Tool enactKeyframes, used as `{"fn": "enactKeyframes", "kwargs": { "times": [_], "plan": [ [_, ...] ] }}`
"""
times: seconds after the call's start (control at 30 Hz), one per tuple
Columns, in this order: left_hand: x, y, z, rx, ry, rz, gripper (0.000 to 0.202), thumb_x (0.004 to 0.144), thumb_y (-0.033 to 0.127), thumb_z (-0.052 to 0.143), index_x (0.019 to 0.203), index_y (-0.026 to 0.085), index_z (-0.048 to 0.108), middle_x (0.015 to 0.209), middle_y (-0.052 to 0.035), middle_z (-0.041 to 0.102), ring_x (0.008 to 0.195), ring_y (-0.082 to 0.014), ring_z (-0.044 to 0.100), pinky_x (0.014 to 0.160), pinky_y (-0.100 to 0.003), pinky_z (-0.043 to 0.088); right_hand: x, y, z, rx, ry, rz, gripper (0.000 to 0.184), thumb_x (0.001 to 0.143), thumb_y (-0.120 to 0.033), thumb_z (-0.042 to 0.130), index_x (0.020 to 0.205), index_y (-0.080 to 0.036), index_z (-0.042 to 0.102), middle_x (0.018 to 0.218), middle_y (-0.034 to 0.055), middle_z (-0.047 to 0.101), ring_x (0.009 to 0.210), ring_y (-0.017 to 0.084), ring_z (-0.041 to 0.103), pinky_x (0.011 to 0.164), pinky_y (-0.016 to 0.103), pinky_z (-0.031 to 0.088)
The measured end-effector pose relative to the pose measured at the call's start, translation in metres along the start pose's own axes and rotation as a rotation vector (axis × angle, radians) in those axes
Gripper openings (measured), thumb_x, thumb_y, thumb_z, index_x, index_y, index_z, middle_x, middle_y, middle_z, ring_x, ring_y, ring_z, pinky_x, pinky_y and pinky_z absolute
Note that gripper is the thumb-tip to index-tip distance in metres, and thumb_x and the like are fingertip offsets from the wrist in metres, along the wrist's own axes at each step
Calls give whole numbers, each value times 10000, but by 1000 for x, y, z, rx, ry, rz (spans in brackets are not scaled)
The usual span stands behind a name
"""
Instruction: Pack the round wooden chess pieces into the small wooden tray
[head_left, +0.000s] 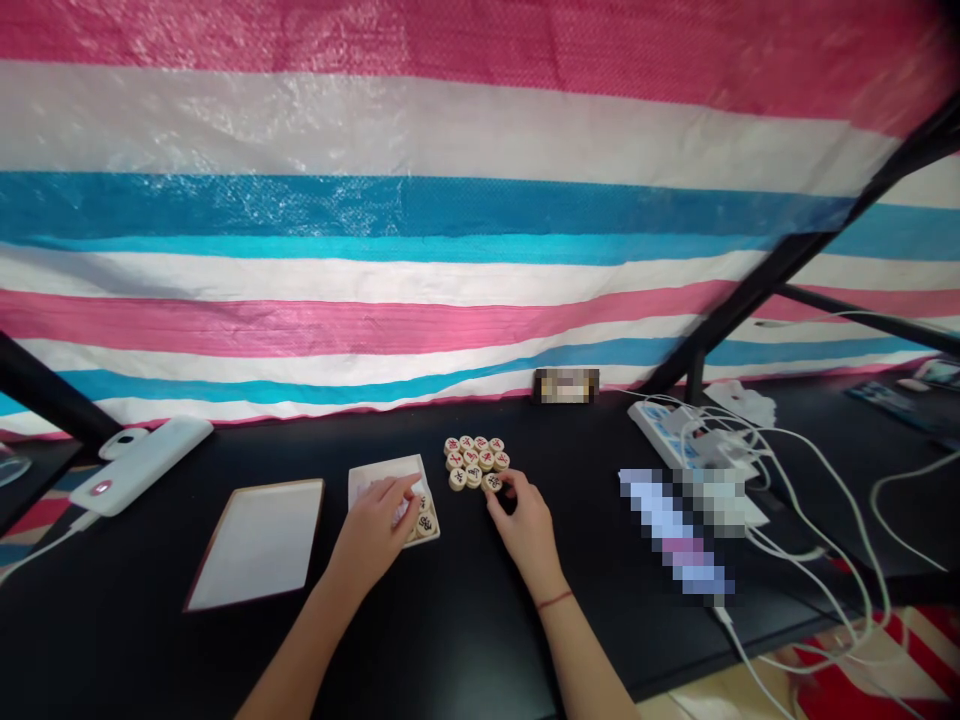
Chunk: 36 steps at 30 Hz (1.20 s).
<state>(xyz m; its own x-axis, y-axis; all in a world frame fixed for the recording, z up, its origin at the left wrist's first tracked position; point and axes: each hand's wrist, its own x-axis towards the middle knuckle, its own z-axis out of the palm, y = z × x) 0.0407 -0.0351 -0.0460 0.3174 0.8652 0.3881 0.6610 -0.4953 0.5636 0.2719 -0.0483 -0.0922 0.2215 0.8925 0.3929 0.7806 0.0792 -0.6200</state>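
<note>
White box (385, 467) lies under the left grip (379, 518), closure not determinable, while the right grip (529, 515) is clamped on a piece (492, 482) rim-wise, apparently to leave its face clear, beside other pieces (471, 457).

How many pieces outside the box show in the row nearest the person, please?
3: the left piece, the middle piece, and the right piece, touched by the right hand; others may be hidden underneath.
</note>
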Motion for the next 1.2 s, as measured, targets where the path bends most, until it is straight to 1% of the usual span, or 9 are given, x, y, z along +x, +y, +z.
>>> {"fn": "enactKeyframes", "kwargs": {
  "times": [0.1,0.2,0.33,0.43,0.6,0.97,1.07,1.13,1.2],
  "plan": [
    [0,-1,1,3,-15,-2,280,921,282,448,1130,207,619,870,-46,684,844,-213,641,808,-369,511,0,1,1,-15,4,-35,160,852,-295,533,966,-193,580,880,77,625,833,241,571,739,352,472],
    [-1,-2,2,12,-15,3,275,919,273,450,1124,209,622,893,-48,692,853,-210,644,814,-368,514,1,2,3,-29,15,-74,149,877,-303,504,944,-194,580,888,78,638,835,237,568,744,343,461],
    [-2,-5,2,36,-9,10,258,914,274,470,1105,215,633,917,-49,700,888,-219,651,823,-371,525,2,3,5,-44,27,-37,170,876,-329,499,949,-194,572,869,74,631,805,230,561,723,327,453],
    [-2,-7,3,45,-8,8,251,916,280,475,1094,211,639,930,-55,703,908,-226,653,837,-379,530,2,2,6,-56,46,-9,151,861,-335,513,914,-199,554,844,68,612,799,233,546,717,325,445],
    [-1,-8,3,53,6,5,245,915,278,468,1063,218,653,937,-55,712,901,-224,660,837,-372,535,3,1,5,-64,48,-32,118,862,-312,503,876,-200,536,829,62,604,779,229,526,715,328,431],
    [-2,-12,4,56,-23,-26,252,919,283,464,1054,221,667,968,-59,709,916,-219,650,836,-362,524,3,4,7,-49,45,-78,110,852,-261,506,911,-187,561,857,67,615,777,226,530,720,343,442],
    [-3,-13,5,61,-16,-17,246,915,283,471,1045,226,672,965,-56,712,917,-216,655,839,-360,527,3,-3,3,-41,125,-92,115,857,-253,507,915,-178,574,848,73,611,772,226,534,714,351,450],
    [-3,-15,7,73,-11,-3,244,915,279,471,1041,223,673,969,-57,713,922,-217,654,845,-364,527,0,-13,0,2,175,-134,110,881,-232,487,900,-179,581,828,70,606,777,220,543,722,346,455],
    [-3,-17,9,105,-11,12,248,920,282,467,1039,212,673,979,-63,711,931,-226,649,853,-381,521,-4,-26,-1,89,142,-207,133,909,-208,461,906,-186,592,834,65,616,789,205,561,734,327,461]
  ]
}}
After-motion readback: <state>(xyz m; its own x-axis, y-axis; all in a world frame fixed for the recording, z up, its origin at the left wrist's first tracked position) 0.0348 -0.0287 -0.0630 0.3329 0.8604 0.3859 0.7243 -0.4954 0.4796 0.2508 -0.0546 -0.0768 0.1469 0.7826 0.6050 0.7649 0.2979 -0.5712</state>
